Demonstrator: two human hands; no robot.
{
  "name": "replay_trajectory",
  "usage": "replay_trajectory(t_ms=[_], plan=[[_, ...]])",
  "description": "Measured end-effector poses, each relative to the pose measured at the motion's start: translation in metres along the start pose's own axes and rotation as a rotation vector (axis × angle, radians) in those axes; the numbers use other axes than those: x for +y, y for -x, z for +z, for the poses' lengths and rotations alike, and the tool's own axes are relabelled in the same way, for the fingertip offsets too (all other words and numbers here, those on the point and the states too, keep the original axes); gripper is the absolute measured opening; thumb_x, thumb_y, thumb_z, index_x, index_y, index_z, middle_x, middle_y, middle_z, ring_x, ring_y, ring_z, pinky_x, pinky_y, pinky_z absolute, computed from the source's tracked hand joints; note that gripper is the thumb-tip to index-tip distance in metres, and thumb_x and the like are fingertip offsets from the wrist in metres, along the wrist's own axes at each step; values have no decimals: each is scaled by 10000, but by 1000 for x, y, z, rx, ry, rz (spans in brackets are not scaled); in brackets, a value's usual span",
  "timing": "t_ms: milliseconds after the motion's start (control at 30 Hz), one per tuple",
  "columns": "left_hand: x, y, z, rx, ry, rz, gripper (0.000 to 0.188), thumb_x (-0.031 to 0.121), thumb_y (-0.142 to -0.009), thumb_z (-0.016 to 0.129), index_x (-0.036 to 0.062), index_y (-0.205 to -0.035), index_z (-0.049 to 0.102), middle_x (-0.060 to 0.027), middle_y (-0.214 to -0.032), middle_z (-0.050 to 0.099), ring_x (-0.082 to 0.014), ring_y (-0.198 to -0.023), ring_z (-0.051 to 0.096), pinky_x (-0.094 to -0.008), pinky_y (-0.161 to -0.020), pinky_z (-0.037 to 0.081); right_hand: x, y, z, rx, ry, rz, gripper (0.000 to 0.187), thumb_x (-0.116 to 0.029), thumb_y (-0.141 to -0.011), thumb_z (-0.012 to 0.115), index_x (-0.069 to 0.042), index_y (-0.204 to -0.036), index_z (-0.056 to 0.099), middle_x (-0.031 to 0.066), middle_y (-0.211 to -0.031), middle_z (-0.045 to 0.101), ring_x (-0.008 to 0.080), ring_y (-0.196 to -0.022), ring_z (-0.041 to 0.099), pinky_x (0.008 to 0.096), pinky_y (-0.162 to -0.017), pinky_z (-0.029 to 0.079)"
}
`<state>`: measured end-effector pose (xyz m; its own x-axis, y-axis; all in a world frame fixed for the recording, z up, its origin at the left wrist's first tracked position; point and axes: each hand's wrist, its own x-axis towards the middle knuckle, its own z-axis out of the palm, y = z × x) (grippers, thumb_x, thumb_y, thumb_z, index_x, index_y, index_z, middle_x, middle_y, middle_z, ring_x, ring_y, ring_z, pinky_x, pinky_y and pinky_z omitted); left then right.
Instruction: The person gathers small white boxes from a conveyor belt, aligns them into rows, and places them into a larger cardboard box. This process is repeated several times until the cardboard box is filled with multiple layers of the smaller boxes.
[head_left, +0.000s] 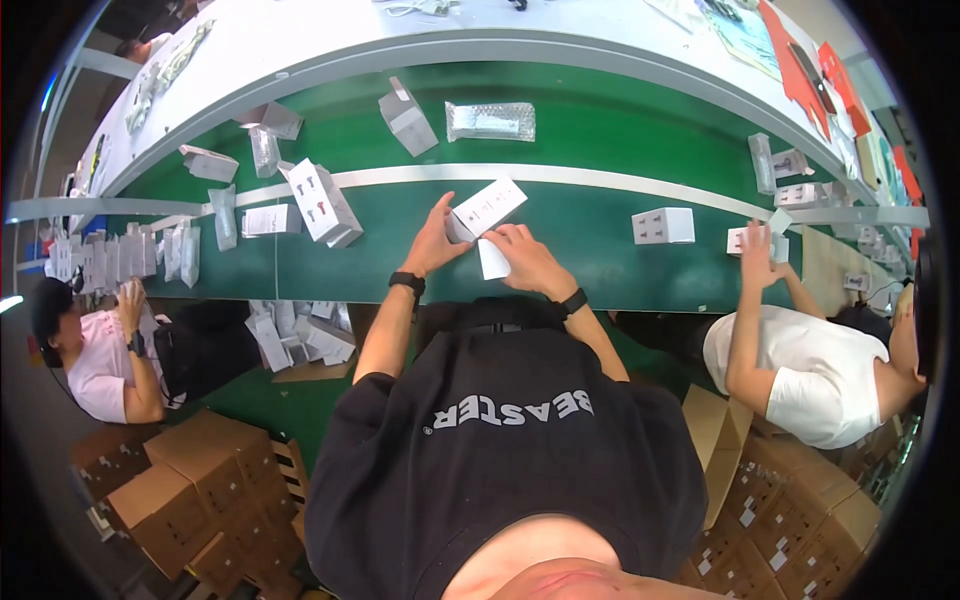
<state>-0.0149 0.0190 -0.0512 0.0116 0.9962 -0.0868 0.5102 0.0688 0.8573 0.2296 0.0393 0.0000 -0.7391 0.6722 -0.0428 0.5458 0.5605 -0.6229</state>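
A small white carton (490, 203) with little printed pictures on its side lies tilted on the green work surface in front of me. My left hand (432, 243) grips its left end, thumb and fingers on either side. At the near side, my right hand (532, 262) has its bent fingers on a white flap (493, 259) that seems to belong to the same carton. The inside of the carton cannot be seen. To the left stands a larger-looking white carton (322, 205) with printed pictures, and a closed white box (663, 226) sits to the right.
Beyond a pale rail, a bubble-wrapped pack (490, 121) and an opened carton (408, 118) lie on the green belt. Co-workers sit left (110, 350) and right (800, 370). A bin of white cartons (300, 335) and brown boxes (205, 480) stand below.
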Motion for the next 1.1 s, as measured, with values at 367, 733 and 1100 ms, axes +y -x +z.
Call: replay_trajectory(t_ms=[367, 733, 1100], plan=[[6, -16, -94, 101, -284, -412, 753, 377, -737, 733, 152, -1412, 484, -212, -1209, 555, -437, -1075, 574, -451, -895, 523, -18, 26, -2, 171, 19, 360, 830, -123, -626, 827, -85, -1372, 464, 127, -1305, 505, 364, -1198, 495, 441, -952, 509], [-15, 2, -92, 43, -765, 135, 826, 238, -687, 809, 161, -1419, 435, -236, -1284, 477, -403, -1129, 517, -480, -895, 506, -29, -6, 2, 287, 89, 422, 855, -347, -747, 819, -94, -1453, 409, 168, -1297, 499, 373, -1201, 527, 462, -945, 510], [-28, -9, -110, 12, -641, 199, 837, 57, -608, 792, 157, -1373, 465, -138, -1163, 514, -374, -1054, 518, -455, -850, 497, -7, -69, -20, 219, 108, 722, 896, -513, -790, 751, -74, -1463, 354, 256, -1241, 510, 432, -951, 648, 481, -836, 549]])
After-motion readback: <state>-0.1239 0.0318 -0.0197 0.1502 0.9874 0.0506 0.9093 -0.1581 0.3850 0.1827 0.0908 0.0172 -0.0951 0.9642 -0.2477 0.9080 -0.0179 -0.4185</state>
